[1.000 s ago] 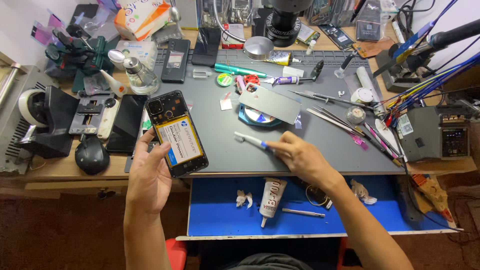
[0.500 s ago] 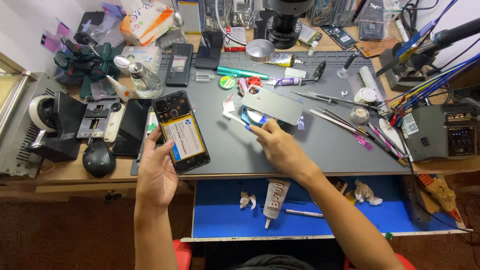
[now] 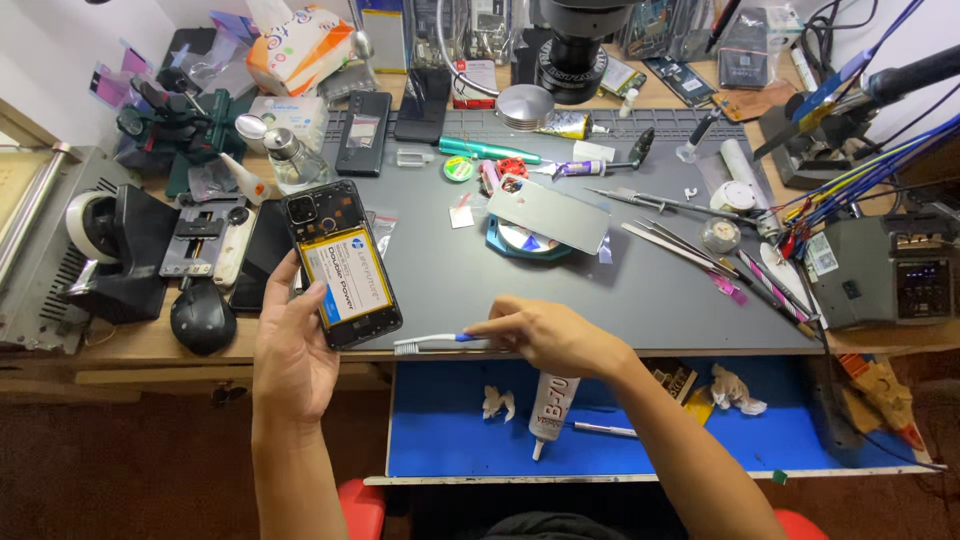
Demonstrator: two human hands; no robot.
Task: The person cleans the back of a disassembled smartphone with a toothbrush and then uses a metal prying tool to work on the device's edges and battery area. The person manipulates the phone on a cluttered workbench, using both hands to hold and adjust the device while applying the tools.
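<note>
Fingers of the left hand wrap an opened phone with its battery showing, while the right hand pinches a toothbrush, bristles pointing toward the phone, over the table edge.

Left hand grips an opened phone, back cover off, battery facing up, held tilted over the near left edge of the grey mat. Right hand pinches a toothbrush by the handle, bristles pointing left, just right of the phone's near end and not touching it. Farther out on the mat lies the grey back cover, resting on a blue disc. Tweezers lie to its right. Below the mat edge, a blue drawer stands open with a glue tube inside. A black tape dispenser sits far left.
</note>
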